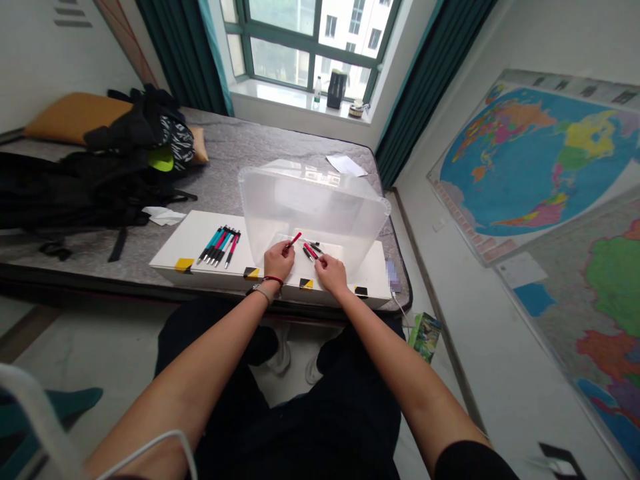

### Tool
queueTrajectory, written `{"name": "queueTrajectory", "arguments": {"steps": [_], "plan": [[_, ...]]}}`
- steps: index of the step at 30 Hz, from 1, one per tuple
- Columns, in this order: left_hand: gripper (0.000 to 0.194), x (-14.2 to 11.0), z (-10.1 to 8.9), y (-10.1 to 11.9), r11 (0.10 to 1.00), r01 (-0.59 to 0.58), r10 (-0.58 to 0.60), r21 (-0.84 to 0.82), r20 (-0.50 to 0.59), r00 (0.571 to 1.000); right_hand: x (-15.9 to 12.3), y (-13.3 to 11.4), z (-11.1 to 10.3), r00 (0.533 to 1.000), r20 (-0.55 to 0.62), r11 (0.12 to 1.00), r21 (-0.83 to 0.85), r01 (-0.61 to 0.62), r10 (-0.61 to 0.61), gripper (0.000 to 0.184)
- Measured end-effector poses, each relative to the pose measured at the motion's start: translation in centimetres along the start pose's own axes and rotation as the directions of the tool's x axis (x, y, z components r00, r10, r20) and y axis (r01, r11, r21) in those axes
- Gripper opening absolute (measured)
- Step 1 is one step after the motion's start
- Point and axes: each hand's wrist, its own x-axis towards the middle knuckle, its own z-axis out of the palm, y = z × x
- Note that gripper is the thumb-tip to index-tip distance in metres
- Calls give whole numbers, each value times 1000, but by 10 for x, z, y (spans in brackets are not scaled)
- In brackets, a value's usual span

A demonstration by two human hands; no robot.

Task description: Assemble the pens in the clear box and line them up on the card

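My left hand [279, 260] is closed in a pinch on a slim red pen piece [296, 239], which points up and to the right. The fingers of my right hand [331, 272] are pressed together at the lower end of another red pen piece [311, 251]. Black pen pieces [316, 247] lie beside it, too small to make out clearly. Left of my hands, a row of several teal, red and black pens [219, 247] rests on the long white box [175, 240]. Behind both hands stands a translucent plastic bin [315, 200], its open side facing me.
The white box sits along the edge of a grey mattress [240, 143]. Black bags [90, 180] and a crumpled tissue [164, 215] lie to the left. White paper [346, 165] is behind the bin. A green box [425, 337] stands on the floor at right.
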Motion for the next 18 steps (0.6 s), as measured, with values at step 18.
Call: {"name": "queueTrajectory", "arguments": {"steps": [18], "plan": [[23, -35, -100, -10, 948, 61, 3, -312, 202, 979, -135, 2, 91, 491, 817, 950, 220, 221, -304, 17]]}}
